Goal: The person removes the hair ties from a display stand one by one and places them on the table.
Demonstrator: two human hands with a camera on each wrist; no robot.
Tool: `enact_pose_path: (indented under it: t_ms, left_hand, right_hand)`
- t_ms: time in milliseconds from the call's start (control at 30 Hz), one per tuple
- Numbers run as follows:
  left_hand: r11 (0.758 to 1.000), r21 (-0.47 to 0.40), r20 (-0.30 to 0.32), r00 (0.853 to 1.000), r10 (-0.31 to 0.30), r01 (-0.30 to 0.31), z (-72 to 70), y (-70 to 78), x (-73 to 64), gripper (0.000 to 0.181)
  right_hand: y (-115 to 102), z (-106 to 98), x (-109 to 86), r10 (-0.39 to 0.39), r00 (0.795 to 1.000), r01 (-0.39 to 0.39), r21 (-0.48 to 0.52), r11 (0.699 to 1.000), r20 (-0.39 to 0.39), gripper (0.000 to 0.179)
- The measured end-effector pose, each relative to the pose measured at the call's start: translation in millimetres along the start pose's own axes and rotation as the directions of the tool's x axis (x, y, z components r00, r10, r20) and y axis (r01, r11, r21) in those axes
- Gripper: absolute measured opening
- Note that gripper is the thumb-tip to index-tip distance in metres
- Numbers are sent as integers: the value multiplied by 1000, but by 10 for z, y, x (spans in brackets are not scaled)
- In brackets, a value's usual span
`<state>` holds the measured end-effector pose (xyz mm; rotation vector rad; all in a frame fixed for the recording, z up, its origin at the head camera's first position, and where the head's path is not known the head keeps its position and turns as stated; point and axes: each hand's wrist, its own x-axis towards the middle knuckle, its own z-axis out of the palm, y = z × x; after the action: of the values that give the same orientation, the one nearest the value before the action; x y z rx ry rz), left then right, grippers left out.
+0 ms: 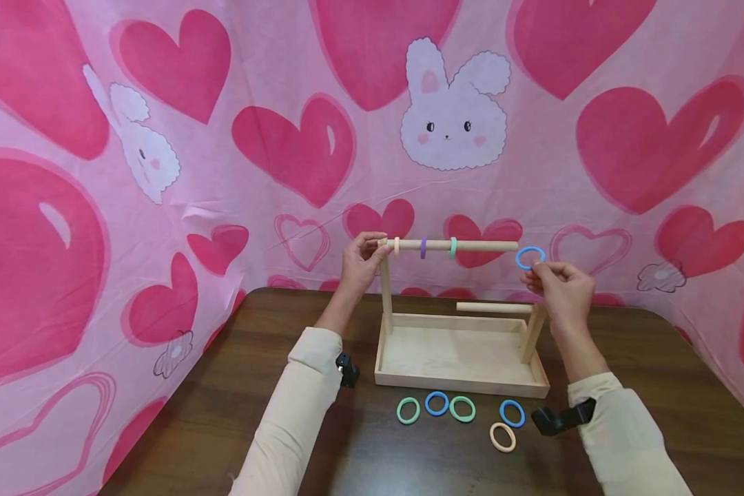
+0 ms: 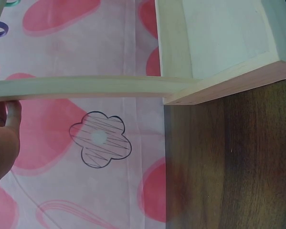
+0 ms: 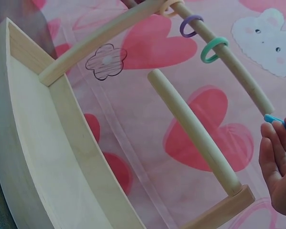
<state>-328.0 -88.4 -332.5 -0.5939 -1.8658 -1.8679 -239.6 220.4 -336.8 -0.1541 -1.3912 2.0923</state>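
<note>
My right hand (image 1: 561,293) pinches a blue ring (image 1: 518,260) beside the free right end of the upper rod (image 1: 486,246) of a wooden stand. In the right wrist view, that ring (image 3: 273,118) appears edge-on, close to the rod's tip. My left hand (image 1: 361,265) grips the top of the left post (image 1: 386,296), where the upper rod joins it. Three rings hang on this rod: peach (image 1: 397,246), purple (image 1: 424,248) and mint green (image 1: 452,247). The left wrist view shows only part of the left hand (image 2: 4,138), against the post.
A lower rod (image 1: 492,308) extends leftward from the short right post (image 1: 533,334). Both posts rise from a shallow wooden tray (image 1: 459,380). Several rings lie on the dark table in front, among them a green ring (image 1: 399,411) and a peach ring (image 1: 503,450). A heart-patterned cloth (image 1: 372,172) hangs behind.
</note>
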Motion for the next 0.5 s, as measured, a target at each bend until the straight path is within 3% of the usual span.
enact_pose_path:
  t_ms: [233,500]
  left_hand:
    - [1000,2,2,1000,-1,1,-2,8,4,24]
    - [1000,11,-8,1000,-9,10,1,4,4,24]
  right_hand:
    - [-15,4,-28,-6,1000,7,-30,1000,18,28]
    - [-20,-41,-73,30,998,-22,-139,990,52,27]
